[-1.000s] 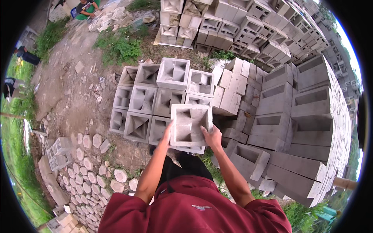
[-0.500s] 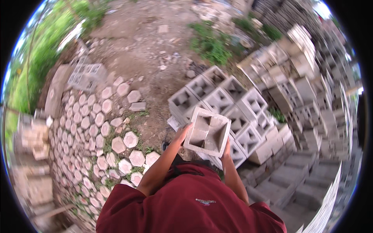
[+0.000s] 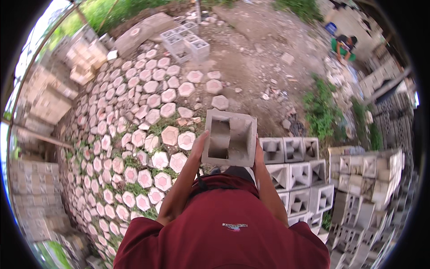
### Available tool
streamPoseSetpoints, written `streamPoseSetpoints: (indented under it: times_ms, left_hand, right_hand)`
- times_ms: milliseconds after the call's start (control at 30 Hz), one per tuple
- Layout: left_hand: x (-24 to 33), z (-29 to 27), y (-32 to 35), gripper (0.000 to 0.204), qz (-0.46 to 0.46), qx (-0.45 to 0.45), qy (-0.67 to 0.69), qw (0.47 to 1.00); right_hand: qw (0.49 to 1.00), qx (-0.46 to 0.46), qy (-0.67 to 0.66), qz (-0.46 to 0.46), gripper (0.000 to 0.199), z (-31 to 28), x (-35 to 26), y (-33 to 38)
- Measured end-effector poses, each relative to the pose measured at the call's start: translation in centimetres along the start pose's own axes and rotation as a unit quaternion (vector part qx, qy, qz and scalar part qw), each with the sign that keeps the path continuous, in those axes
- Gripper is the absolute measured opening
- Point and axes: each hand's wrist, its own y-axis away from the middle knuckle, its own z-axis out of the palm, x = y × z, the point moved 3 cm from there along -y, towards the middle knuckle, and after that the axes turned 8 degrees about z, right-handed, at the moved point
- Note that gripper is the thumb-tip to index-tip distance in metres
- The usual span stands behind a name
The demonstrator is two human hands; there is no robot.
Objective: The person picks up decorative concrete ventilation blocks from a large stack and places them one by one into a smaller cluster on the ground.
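A hollow grey concrete block (image 3: 230, 160) is held up in front of my body, its open cavities facing me. My left hand (image 3: 199, 144) grips its left side and my right hand (image 3: 259, 154) its right side. Most of the fingers are hidden behind the block. Just beyond my right forearm stands a stack of similar hollow concrete blocks (image 3: 291, 162), their openings showing. Hexagonal paving stones (image 3: 144, 178) with pinkish centres lie on the ground to the left.
A small group of hollow blocks (image 3: 184, 41) stands at the far left on bare dirt. More stacked blocks rise along the left (image 3: 38, 193) and right (image 3: 363, 179). Weeds (image 3: 320, 107) grow right of the dirt path. Another person (image 3: 345, 47) is low down at the far right.
My view has swung to the right stack's left, bringing the paving stones and the far group of blocks nearer the middle. The block stays in both hands and now sits straighter, less tilted.
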Motion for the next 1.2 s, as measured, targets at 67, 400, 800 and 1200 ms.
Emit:
streamPoseSetpoints:
  times_ms: [67, 400, 800, 1200]
  left_hand:
    - [1.5, -2.4, -0.8, 0.046, 0.028, 0.042, 0.004, 0.999]
    - [9.3, -8.5, -10.4, 0.053, 0.139, 0.16, 0.082, 0.974]
    - [23.0, -9.0, -22.9, 0.055, 0.156, 0.227, 0.116, 0.954]
    - [40.8, -21.6, -40.9, 0.05, 0.131, 0.128, 0.123, 0.975]
  right_hand:
    - [0.999, -0.004, 0.033, 0.028, 0.059, 2.9, -0.4, -2.7]
    - [0.979, -0.124, 0.138, 0.084, 0.058, 16.9, -4.4, -20.3]
    - [0.953, -0.14, 0.248, 0.103, 0.06, 34.4, -15.0, -29.8]
    - [0.886, -0.212, 0.413, 0.019, 0.071, 53.6, -16.9, -43.3]
